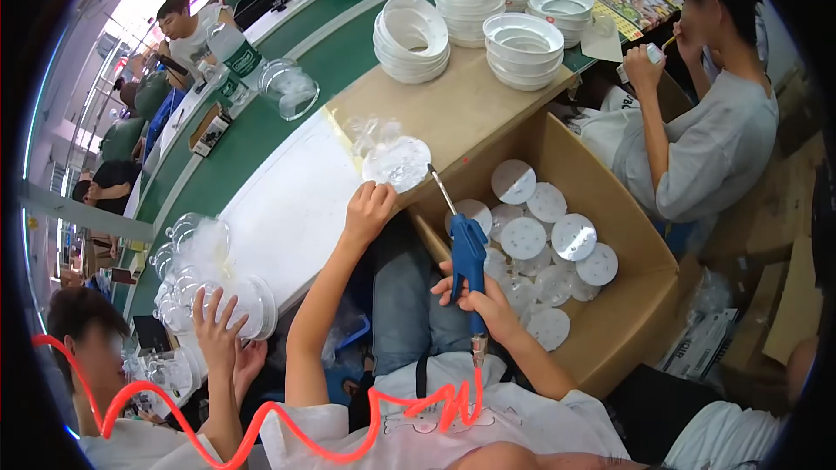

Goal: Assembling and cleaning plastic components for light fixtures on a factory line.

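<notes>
in the head view, a clear plastic disc [396,163] is gripped at the white counter [296,200] edge by the left hand [369,209], while a blue air gun [468,263], nozzle aimed at it, is clasped in the right hand [483,300]: seemingly blow-cleaning, a trigger squeeze likely being called for.

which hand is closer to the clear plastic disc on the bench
Left. The left hand grips the clear disc at its lower edge; the right hand is farther back, holding the blue air gun over the cardboard box.
</notes>
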`<state>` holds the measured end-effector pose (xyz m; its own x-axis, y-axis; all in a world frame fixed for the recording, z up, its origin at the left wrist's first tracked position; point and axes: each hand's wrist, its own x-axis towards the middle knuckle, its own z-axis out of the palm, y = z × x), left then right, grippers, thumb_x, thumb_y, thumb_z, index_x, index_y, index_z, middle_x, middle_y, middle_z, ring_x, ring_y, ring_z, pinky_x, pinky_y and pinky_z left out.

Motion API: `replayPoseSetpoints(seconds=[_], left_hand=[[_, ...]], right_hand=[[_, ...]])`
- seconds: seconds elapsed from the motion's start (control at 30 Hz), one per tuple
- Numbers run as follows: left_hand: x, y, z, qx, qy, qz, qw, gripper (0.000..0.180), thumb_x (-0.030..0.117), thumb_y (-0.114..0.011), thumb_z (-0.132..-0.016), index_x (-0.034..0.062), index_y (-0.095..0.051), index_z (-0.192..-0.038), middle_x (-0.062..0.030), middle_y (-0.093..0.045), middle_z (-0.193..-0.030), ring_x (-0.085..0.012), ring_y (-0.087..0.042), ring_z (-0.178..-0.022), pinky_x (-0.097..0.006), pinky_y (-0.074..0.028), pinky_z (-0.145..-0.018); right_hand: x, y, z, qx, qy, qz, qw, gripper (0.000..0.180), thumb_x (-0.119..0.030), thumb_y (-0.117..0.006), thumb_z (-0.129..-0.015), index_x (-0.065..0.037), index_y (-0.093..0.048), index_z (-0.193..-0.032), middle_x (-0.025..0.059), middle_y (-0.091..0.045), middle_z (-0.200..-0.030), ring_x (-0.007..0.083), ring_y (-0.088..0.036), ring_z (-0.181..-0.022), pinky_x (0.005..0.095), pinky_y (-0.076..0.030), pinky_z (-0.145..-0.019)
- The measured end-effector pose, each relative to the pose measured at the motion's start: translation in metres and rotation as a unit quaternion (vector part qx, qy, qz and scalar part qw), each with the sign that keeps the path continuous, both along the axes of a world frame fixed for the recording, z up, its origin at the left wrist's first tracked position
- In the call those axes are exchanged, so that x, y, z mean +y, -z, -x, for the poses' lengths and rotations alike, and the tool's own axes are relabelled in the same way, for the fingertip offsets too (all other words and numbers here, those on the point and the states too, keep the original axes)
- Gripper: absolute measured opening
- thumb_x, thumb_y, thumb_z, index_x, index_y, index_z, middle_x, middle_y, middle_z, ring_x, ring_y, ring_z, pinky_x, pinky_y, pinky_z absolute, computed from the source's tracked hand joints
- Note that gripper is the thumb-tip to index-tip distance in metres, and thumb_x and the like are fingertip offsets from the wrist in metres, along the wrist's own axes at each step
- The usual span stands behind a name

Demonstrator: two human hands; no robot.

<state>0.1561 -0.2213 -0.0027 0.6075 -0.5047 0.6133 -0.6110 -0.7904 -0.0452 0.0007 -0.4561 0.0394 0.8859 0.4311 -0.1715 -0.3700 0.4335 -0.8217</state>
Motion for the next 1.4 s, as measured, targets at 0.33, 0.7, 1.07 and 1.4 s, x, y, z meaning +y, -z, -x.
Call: replayPoseSetpoints(seconds=[0.33,0.7,1.07,1.4], left_hand=[[0.008,0.007,0.007,0.121,-0.014,0.080,0.989,0.027,0.010,-0.064,-0.073,0.0009,-0.057,-0.097,-0.0132,-0.055,-0.096,-0.0293,-0.055,-0.090,-0.035,-0.046,-0.076],[0.026,0.001,-0.039,0.103,-0.144,0.316,0.932,0.041,0.018,-0.069,-0.073,-0.0015,-0.055,-0.107,-0.0160,-0.057,-0.099,-0.0292,-0.053,-0.102,-0.034,-0.040,-0.088],[0.021,0.000,-0.127,0.357,0.018,0.607,0.710,0.032,0.012,-0.070,-0.073,0.0013,-0.063,-0.102,-0.0072,-0.064,-0.095,-0.0135,-0.058,-0.091,-0.026,-0.042,-0.085],[-0.059,-0.013,-0.050,0.343,0.116,0.597,0.716,0.024,0.000,-0.063,-0.074,0.0003,-0.065,-0.098,-0.0079,-0.064,-0.100,-0.0162,-0.057,-0.098,-0.028,-0.041,-0.089]], right_hand=[[0.026,0.020,-0.005,0.009,-0.023,0.063,0.998,0.044,-0.005,-0.045,-0.070,0.000,-0.045,-0.113,0.0067,-0.054,-0.080,0.0124,-0.052,-0.073,0.0259,-0.043,-0.070],[0.019,0.015,0.005,-0.061,0.000,0.208,0.976,0.040,-0.007,-0.047,-0.071,0.000,-0.047,-0.111,0.0046,-0.055,-0.072,0.0097,-0.051,-0.067,0.0236,-0.043,-0.064],[0.018,0.004,-0.010,-0.066,0.000,0.241,0.968,0.041,-0.007,-0.049,-0.071,0.000,-0.049,-0.111,0.0044,-0.056,-0.074,0.0104,-0.053,-0.068,0.0236,-0.044,-0.066],[-0.056,-0.047,0.013,-0.100,0.005,0.295,0.950,0.035,-0.011,-0.054,-0.070,-0.002,-0.055,-0.104,0.0049,-0.059,-0.068,0.0143,-0.057,-0.063,0.0267,-0.045,-0.063]])
